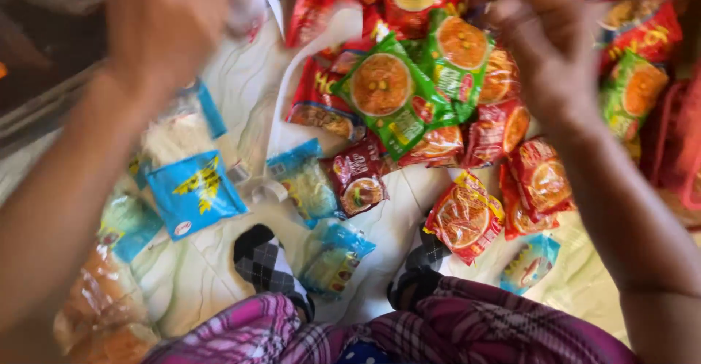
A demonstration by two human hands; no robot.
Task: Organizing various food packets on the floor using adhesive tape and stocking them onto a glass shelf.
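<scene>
At the far left we see our left forearm rising to our left hand, which is lifted close to the camera and badly blurred; something clear and plastic-looking sits against it at the top, but we cannot tell whether the grip is pinching it or spread. Below that arm, on the pale floor covering, lie clear-and-blue snack packets, the plainest a blue packet with a yellow picture, and an orange-brown bag at the lower left corner. Just right of these a white plastic strip curves down across the covering, beside a dark red noodle packet. Our feet in black-and-white argyle socks point into the scene above our purple plaid trousers. Centre-right, a heap of instant noodle packets spreads out, with a green packet on top and a red-orange one nearest our knee. Above the heap hangs our right hand, fingers curled loosely downward, the grip holding nothing we can make out, apart from the packets beneath it.
</scene>
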